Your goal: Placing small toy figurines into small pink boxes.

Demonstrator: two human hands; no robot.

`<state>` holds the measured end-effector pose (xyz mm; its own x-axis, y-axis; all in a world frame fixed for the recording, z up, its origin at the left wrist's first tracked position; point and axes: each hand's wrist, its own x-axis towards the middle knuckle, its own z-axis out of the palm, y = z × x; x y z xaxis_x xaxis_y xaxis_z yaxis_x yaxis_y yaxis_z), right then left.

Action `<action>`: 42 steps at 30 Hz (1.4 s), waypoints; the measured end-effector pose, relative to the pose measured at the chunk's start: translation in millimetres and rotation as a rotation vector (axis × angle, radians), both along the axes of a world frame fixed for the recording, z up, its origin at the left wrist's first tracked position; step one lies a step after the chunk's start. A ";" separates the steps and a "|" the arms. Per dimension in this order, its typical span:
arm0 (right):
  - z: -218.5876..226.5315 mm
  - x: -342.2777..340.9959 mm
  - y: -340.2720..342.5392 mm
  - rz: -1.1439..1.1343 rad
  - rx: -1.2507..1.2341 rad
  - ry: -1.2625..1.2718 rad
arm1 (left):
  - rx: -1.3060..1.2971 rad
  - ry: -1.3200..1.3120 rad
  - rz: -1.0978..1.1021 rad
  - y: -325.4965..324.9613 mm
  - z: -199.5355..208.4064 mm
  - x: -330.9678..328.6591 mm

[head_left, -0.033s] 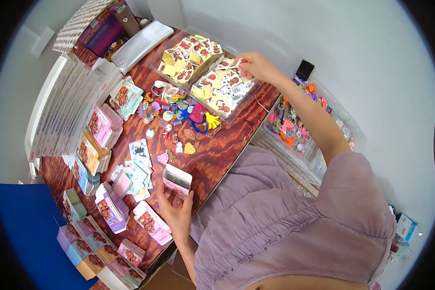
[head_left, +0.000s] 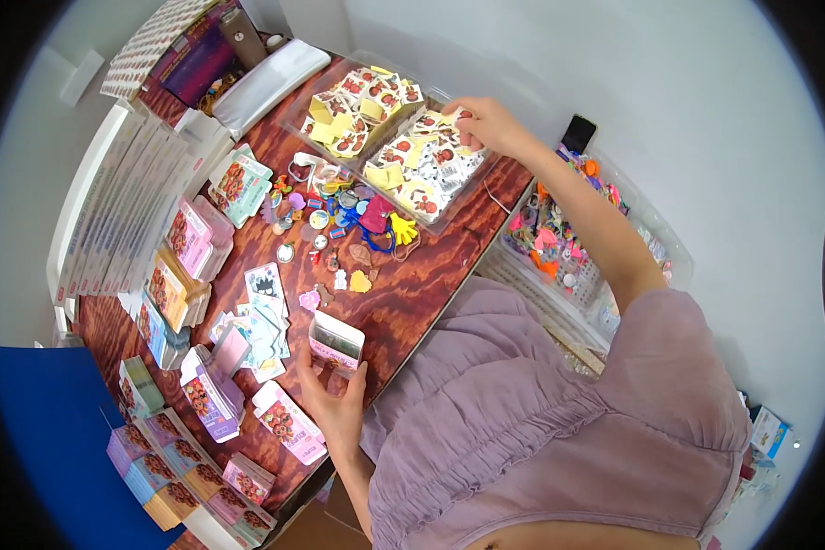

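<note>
Two hands at work over a reddish wooden table (head_left: 431, 275), and they're well apart. Biggest things first: clear tray (head_left: 449, 197) at the far edge, packed w/ small yellow and red-printed sticker sheets; a second clear tray (head_left: 339, 101) of the same sits just beside it, to its left. Off the table's right side, a clear bin (head_left: 605, 275) holds a jumble of bright little toys. Left side: rows of pink and yellow printed boxes (head_left: 188, 243), some open, more stacked near the front corner.

Right hand (head_left: 486, 124) is stretched out over the far tray, fingertips pinched on a sticker sheet (head_left: 449, 117) at the tray's top edge – closed on it, looks like. Left hand (head_left: 335, 403) is near the body, fingers wrapped round a small open pink box (head_left: 336, 341), mouth up, held upright just above the table edge.

So the sheet lies far and to the right of the box; the box's opening faces up, toward it. Between the two: scattered trinkets (head_left: 348, 220) – small badges, a yellow hand-shaped toy, heart bits. Loose cards (head_left: 266, 316) lie just left of the box.
</note>
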<state>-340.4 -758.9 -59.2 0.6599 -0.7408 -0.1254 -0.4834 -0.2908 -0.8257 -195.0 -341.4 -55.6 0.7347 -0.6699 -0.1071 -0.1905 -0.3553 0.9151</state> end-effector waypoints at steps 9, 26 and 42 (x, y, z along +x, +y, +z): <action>10.4 -4.3 11.0 0.448 -0.408 0.152 | -0.048 0.234 0.074 9.6 -2.2 -3.0; -11.5 2.1 6.3 0.334 -0.415 0.150 | -0.037 0.145 0.054 14.5 -3.2 0.5; 35.3 32.3 96.6 0.194 0.749 -0.281 | 0.004 -0.098 -0.070 -11.0 -9.0 -3.8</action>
